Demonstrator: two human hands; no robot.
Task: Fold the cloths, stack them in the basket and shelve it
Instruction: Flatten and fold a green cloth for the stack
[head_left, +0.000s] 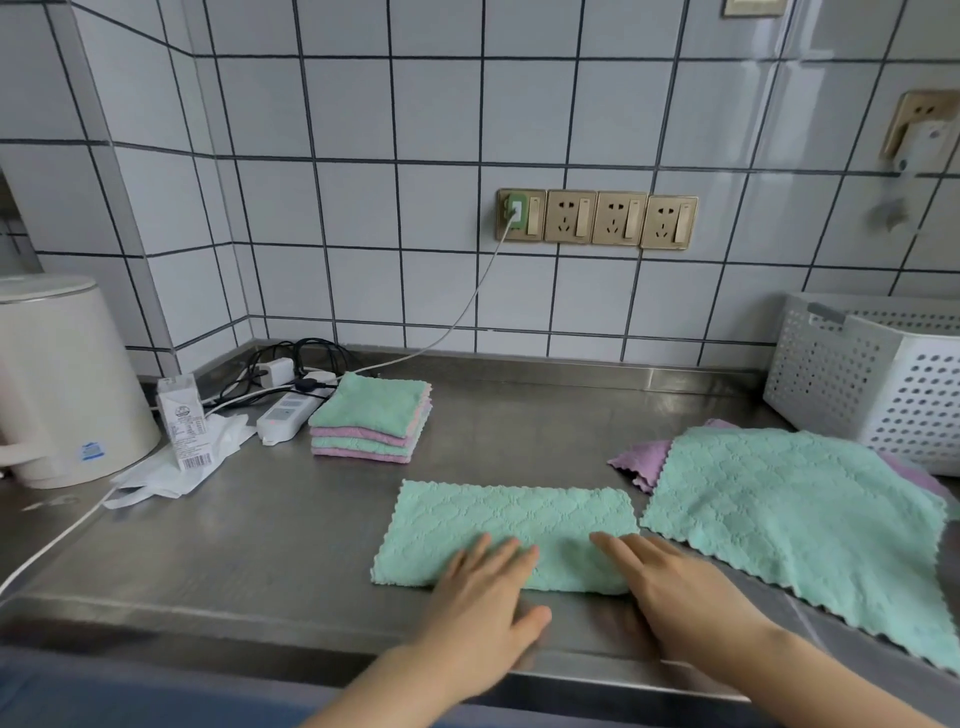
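A green cloth (511, 519), folded in half into a long rectangle, lies on the steel counter (249, 535) in front of me. My left hand (480, 597) and my right hand (675, 587) press flat on its near edge, fingers straight. At the right lies an unfolded green cloth (800, 514) spread over purple cloths (641, 462). A stack of folded green and purple cloths (371, 418) sits at the back left. The white perforated basket (862, 379) stands at the far right against the wall.
A cream kettle (62, 379) stands at the left, with a small carton (182, 421), crumpled white plastic (171, 467) and a power strip (285, 415) with cables beside it. Wall sockets (597, 218) sit above the counter.
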